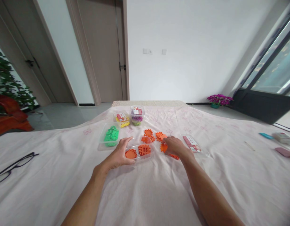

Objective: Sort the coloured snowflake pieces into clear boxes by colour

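Note:
My left hand (pixel 120 153) grips the near left edge of a clear plastic box (pixel 148 140) that holds a few orange toy pieces (pixel 144 149). My right hand (pixel 174 146) lies fingers down over loose orange pieces (pixel 163 147) on the pale cloth just right of the box, curled onto one of them. More orange pieces (pixel 148 132) lie scattered just beyond the box.
A clear box of green pieces (pixel 111 135) sits left of the orange box. Two lidded boxes, yellow (pixel 122 119) and purple (pixel 137 115), stand farther back. A labelled lid (pixel 192 143) lies right of my right hand. Black glasses (pixel 13 166) rest at far left. Small items (pixel 280 138) lie at the right edge.

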A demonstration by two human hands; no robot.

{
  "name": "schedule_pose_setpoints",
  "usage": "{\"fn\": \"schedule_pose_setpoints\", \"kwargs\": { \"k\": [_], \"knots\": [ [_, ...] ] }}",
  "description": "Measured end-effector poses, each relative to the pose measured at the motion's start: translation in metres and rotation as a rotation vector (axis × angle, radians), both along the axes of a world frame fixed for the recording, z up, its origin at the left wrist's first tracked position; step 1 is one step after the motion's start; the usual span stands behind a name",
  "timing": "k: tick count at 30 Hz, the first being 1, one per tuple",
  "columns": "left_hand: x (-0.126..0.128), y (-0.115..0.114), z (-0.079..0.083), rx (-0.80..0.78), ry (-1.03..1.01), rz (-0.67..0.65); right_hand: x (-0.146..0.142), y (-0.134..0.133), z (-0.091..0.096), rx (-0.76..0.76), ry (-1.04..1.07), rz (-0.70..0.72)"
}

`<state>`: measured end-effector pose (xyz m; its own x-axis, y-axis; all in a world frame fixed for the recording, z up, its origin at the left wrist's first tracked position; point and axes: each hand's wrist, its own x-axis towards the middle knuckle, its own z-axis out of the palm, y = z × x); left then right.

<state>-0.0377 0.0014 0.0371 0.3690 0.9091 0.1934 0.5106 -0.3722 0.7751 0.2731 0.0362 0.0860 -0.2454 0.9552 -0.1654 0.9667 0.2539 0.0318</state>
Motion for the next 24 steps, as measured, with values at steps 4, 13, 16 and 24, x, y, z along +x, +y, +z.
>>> {"fn": "schedule_pose_setpoints", "kwargs": {
  "k": [4, 13, 16, 24],
  "knots": [
    [0.000, 0.000, 0.000, -0.004, -0.001, -0.007, 0.001, 0.000, 0.000, 0.042, 0.032, -0.003],
    [0.003, -0.004, 0.005, -0.017, -0.059, -0.007, -0.023, -0.019, 0.031, 0.267, 0.513, 0.115],
    [0.008, -0.004, 0.004, -0.021, -0.054, -0.014, -0.046, -0.031, 0.030, 0.215, 0.539, 0.239],
    [0.017, -0.008, 0.007, -0.036, -0.089, -0.056, -0.080, -0.040, 0.012, 0.135, 0.572, 0.416]
  ]
}}
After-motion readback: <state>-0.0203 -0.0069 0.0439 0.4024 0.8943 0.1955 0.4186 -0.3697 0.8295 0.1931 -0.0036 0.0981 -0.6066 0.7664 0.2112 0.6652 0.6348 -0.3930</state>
